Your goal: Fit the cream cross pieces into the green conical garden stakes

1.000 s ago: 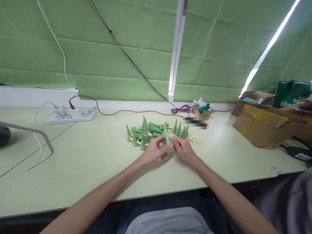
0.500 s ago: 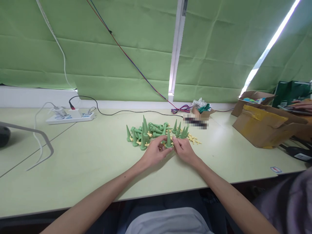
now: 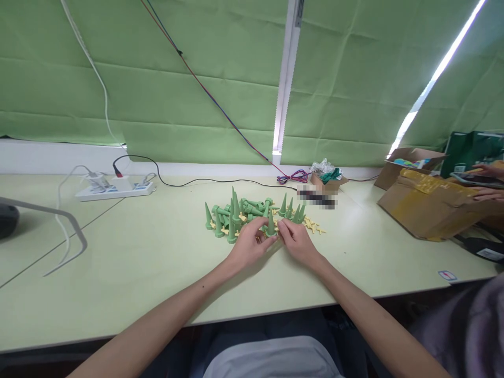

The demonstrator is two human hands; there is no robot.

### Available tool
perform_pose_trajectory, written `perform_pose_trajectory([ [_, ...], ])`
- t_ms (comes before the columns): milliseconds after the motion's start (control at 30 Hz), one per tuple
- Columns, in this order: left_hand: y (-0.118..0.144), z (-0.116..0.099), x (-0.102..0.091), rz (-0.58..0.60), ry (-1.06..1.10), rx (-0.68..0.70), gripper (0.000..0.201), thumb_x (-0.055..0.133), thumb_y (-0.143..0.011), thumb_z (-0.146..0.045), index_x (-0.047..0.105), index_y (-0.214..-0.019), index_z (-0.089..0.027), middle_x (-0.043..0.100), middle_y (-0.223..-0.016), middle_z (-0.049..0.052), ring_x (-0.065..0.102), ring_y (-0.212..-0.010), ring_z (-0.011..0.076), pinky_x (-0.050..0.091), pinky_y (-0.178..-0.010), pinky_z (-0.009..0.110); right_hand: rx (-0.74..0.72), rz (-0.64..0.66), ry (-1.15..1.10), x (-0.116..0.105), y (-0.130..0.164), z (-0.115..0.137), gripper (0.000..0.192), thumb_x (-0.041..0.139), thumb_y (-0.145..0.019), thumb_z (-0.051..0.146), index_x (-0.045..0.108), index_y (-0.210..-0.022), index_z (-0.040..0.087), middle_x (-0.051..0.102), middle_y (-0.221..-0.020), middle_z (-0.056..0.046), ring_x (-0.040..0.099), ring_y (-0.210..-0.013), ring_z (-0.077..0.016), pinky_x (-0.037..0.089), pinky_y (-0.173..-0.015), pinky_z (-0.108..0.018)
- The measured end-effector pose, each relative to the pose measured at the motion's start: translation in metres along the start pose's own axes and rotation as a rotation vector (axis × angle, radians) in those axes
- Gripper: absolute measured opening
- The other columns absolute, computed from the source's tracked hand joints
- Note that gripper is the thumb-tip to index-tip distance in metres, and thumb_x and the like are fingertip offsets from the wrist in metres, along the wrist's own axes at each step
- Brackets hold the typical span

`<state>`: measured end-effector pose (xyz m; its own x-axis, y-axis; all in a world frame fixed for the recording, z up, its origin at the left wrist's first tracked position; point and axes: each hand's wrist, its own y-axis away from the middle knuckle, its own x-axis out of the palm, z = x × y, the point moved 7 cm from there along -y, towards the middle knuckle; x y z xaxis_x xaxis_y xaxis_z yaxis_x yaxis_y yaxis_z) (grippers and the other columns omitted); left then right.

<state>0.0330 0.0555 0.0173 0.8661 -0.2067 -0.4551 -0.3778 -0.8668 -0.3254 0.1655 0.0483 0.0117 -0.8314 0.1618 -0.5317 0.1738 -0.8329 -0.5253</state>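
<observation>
Green cone [image 3: 271,224], tilted a second ago, now upright at near edge of pile [image 3: 240,210] on table [image 3: 137,262], pinched between left hand [image 3: 249,244] and right hand [image 3: 296,241]; seating apparently underway.

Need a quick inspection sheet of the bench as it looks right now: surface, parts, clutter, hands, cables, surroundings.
Surface: pale green table.
Job's things: green cone upright between both hands; pile of green cones; yellow pieces.
Clutter: cardboard box, small box.
Grippers: left hand and right hand, fingers on the cone.
Cables: power strip, black cable, coiled wires.
Surroundings: green blinds; another person's hand.
</observation>
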Motion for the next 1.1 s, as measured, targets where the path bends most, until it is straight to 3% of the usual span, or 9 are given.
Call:
perform_pose_trajectory([
  [200, 0.002, -0.005, 0.001, -0.002, -0.073, 0.125, 0.022, 0.06, -0.083, -0.034, 0.06, -0.1, -0.02, 0.056, -0.106, 0.006, 0.052, -0.064, 0.0117, 0.046, -0.056, 0.025, -0.027, -0.011, 0.027, 0.0, 0.0, -0.001, 0.04, 0.031, -0.1, 0.038, 0.037, -0.064, 0.02, 0.04, -0.055, 0.004, 0.037, -0.051, -0.0114, 0.028, -0.054, -0.027],
  [400, 0.002, -0.008, 0.001, -0.01, -0.074, 0.121, 0.026, 0.058, -0.085, -0.035, 0.06, -0.107, -0.021, 0.054, -0.112, 0.007, 0.053, -0.064, 0.0111, 0.047, -0.057, 0.025, -0.005, -0.045, 0.015, -0.003, 0.0, -0.001, 0.04, 0.034, -0.1, 0.039, 0.039, -0.065, 0.02, 0.043, -0.057, 0.003, 0.039, -0.052, -0.0113, 0.03, -0.055, -0.026],
  [567, 0.003, -0.009, -0.005, -0.093, -0.036, 0.079, 0.031, 0.055, -0.088, -0.038, 0.053, -0.114, -0.022, 0.054, -0.118, 0.007, 0.053, -0.062, 0.0094, 0.046, -0.055, 0.023, 0.037, -0.123, -0.045, -0.01, 0.0, -0.003, 0.039, 0.036, -0.1, 0.041, 0.038, -0.066, 0.021, 0.043, -0.058, 0.003, 0.039, -0.052, -0.0116, 0.032, -0.054, -0.026],
  [633, 0.003, -0.007, -0.007, -0.102, 0.022, 0.03, 0.028, 0.054, -0.088, -0.042, 0.054, -0.107, -0.021, 0.059, -0.109, 0.006, 0.053, -0.058, 0.0092, 0.044, -0.051, 0.022, 0.05, -0.142, -0.066, -0.011, 0.0, -0.004, 0.04, 0.035, -0.099, 0.043, 0.037, -0.066, 0.021, 0.043, -0.058, 0.003, 0.039, -0.052, -0.0117, 0.032, -0.053, -0.026],
  [700, 0.002, -0.003, -0.005, -0.072, 0.088, -0.024, 0.027, 0.052, -0.088, -0.046, 0.056, -0.096, -0.02, 0.063, -0.085, 0.002, 0.051, -0.051, 0.0098, 0.041, -0.048, 0.022, 0.055, -0.153, -0.087, -0.012, 0.0, -0.005, 0.04, 0.035, -0.099, 0.044, 0.037, -0.067, 0.022, 0.043, -0.058, 0.003, 0.039, -0.052, -0.0119, 0.032, -0.053, -0.026],
  [767, 0.001, 0.0, -0.002, -0.025, 0.139, -0.064, 0.032, 0.05, -0.089, -0.05, 0.057, -0.084, -0.02, 0.056, -0.06, -0.002, 0.049, -0.044, 0.0111, 0.039, -0.045, 0.023, 0.051, -0.162, -0.099, -0.012, 0.0, -0.005, 0.04, 0.034, -0.099, 0.045, 0.037, -0.067, 0.022, 0.043, -0.057, 0.003, 0.04, -0.052, -0.0123, 0.033, -0.053, -0.026],
  [833, 0.0, 0.002, 0.002, 0.025, 0.185, -0.101, 0.039, 0.047, -0.089, -0.054, 0.058, -0.077, -0.019, 0.05, -0.048, -0.003, 0.049, -0.04, 0.0122, 0.04, -0.044, 0.023, 0.045, -0.171, -0.099, -0.013, 0.001, -0.006, 0.041, 0.034, -0.099, 0.046, 0.038, -0.067, 0.022, 0.043, -0.057, 0.003, 0.041, -0.052, -0.0128, 0.033, -0.054, -0.026],
  [1100, 0.0, 0.007, 0.018, 0.244, 0.4, -0.244, 0.053, 0.045, -0.086, -0.065, 0.057, -0.075, -0.014, 0.059, -0.056, 0.002, 0.056, -0.041, 0.0124, 0.043, -0.039, 0.023, -0.03, -0.09, -0.049, -0.01, 0.001, 0.002, 0.036, 0.033, -0.1, 0.04, 0.042, -0.07, 0.021, 0.045, -0.059, 0.003, 0.042, -0.052, -0.0122, 0.034, -0.056, -0.025],
])
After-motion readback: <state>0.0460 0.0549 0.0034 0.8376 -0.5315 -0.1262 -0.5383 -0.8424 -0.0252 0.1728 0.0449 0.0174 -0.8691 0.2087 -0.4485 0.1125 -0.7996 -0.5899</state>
